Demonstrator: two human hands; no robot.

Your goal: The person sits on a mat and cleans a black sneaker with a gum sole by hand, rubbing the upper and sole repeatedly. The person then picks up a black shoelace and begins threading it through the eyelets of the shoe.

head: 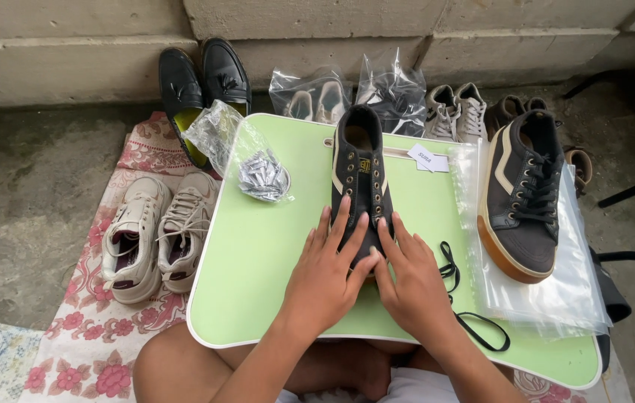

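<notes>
Unlaced dark grey sneaker (360,179) lies sole-down at the middle of the light green lap table (258,246), eyelets empty. Long axis runs near to far: heel opening at the far end, toe at the near end, under the hands.

Left hand (325,276) and right hand (411,280) rest flat over the toe, fingers spread and extended, pressing rather than gripping.

Black shoelace (467,298) lies loose on the table just right of the right hand. The matching laced sneaker (523,198) sits on a clear plastic bag (556,291) further right.

Risk, as a judgement: pressure on the toe alone could tip the heel up or slide the shoe; the right wrist could sweep the lace off the near edge.

Far left: clear bag of small silvery packets (254,168).
</notes>
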